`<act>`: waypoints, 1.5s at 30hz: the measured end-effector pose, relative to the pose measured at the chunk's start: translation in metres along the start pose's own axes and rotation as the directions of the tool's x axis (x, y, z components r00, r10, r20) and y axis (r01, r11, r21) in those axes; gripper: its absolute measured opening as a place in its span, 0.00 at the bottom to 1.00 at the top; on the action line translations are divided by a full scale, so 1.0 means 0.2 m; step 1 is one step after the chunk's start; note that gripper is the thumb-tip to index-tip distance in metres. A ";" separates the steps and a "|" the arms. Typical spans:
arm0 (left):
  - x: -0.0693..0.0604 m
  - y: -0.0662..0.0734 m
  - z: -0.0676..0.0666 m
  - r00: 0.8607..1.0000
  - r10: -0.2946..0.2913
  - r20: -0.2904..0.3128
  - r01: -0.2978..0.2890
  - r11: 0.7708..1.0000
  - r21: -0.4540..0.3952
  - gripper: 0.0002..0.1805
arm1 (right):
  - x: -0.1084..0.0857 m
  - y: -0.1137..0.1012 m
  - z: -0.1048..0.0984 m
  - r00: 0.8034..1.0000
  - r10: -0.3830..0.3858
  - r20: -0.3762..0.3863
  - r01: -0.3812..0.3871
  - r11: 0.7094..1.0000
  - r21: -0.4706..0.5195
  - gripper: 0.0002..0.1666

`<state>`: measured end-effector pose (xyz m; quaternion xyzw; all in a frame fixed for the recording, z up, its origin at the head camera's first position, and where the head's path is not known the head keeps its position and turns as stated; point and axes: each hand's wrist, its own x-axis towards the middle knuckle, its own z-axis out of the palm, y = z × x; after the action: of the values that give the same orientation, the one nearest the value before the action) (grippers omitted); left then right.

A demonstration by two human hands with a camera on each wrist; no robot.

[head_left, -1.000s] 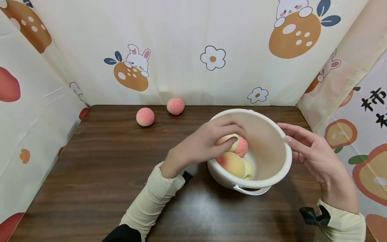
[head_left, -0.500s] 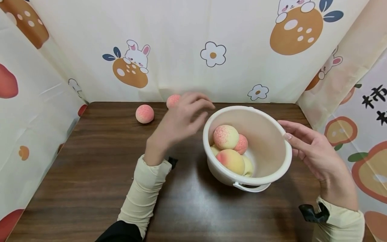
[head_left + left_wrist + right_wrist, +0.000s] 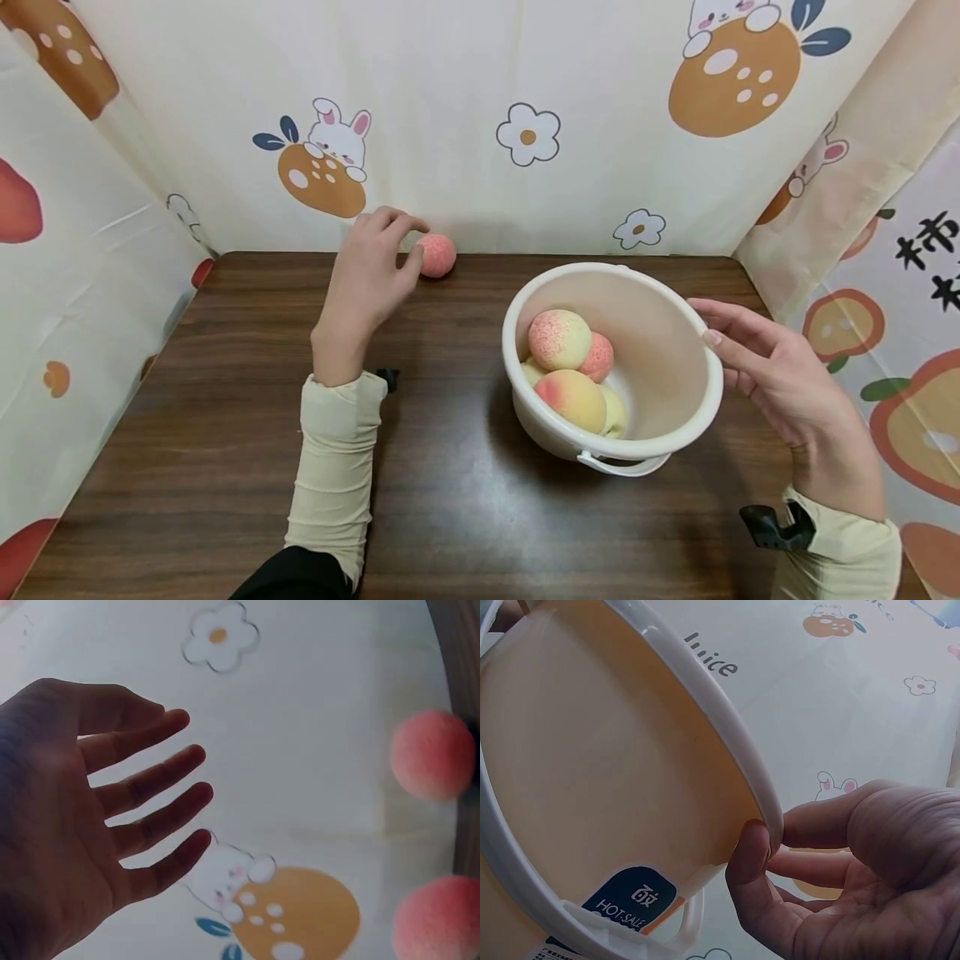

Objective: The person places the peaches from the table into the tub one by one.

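A white bucket (image 3: 663,350) stands tilted on the table, its mouth towards me. My right hand (image 3: 787,396) pinches its right rim between thumb and fingers. Inside lie several toy peaches: a speckled pink-and-cream peach (image 3: 560,339), a yellow peach (image 3: 573,402) with a red blush, and others partly hidden. Near the back edge of the table, my left hand (image 3: 363,275) has loosely bent fingers and holds nothing. Just right of its fingertips sits a pink peach (image 3: 438,256). The hand hides a second one in the head view; two pink peaches (image 3: 433,755) appear in the left wrist view.
The dark wooden table (image 3: 210,433) meets a patterned curtain (image 3: 450,100) at the back. More printed cloth (image 3: 67,333) closes off the left and right sides. A white handle (image 3: 626,468) hangs at the bucket's front.
My left hand has let go of the speckled peach in the bucket and moved left to the pink peaches at the back. The right hand keeps its grip on the rim.
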<state>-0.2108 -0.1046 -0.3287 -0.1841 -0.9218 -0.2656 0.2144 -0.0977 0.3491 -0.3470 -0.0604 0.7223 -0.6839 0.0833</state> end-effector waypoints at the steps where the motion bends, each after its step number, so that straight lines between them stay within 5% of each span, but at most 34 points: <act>1: 0.00 -0.02 0.00 1.000 -0.022 0.010 0.022 1.000 0.008 0.13 | 0.00 0.00 0.00 1.000 -0.001 0.001 0.001 1.000 0.003 0.27; 5: 0.01 -0.10 0.02 0.991 -0.123 0.047 0.121 0.992 0.033 0.14 | 0.00 0.01 -0.01 1.000 -0.008 0.003 0.008 1.000 0.017 0.27; 10: 0.01 -0.22 0.05 0.963 -0.257 0.084 0.255 0.966 0.031 0.17 | -0.01 0.01 0.00 1.000 -0.010 0.007 0.010 0.999 0.032 0.27; 16: 0.00 -0.35 0.09 0.936 -0.344 0.073 0.343 0.939 0.035 0.18 | -0.01 0.00 0.00 1.000 -0.009 -0.002 0.009 0.999 0.042 0.27; 32: -0.09 -0.56 0.20 0.876 -0.451 0.171 0.452 0.891 0.034 0.25 | -0.01 0.00 0.00 1.000 0.000 -0.005 0.000 1.000 0.019 0.27; 40: -0.11 -0.62 0.25 0.874 -0.446 0.194 0.451 0.892 0.018 0.25 | 0.00 0.00 0.00 1.000 0.001 -0.004 -0.001 1.000 0.021 0.27; 45: -0.12 -0.64 0.28 0.854 -0.450 0.262 0.464 0.886 0.009 0.26 | 0.00 -0.01 0.00 1.000 0.003 -0.001 -0.003 1.000 0.013 0.27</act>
<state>-0.2649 -0.1794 -0.4356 0.0017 -0.9513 -0.3077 0.0188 -0.0972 0.3487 -0.3457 -0.0585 0.7180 -0.6884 0.0842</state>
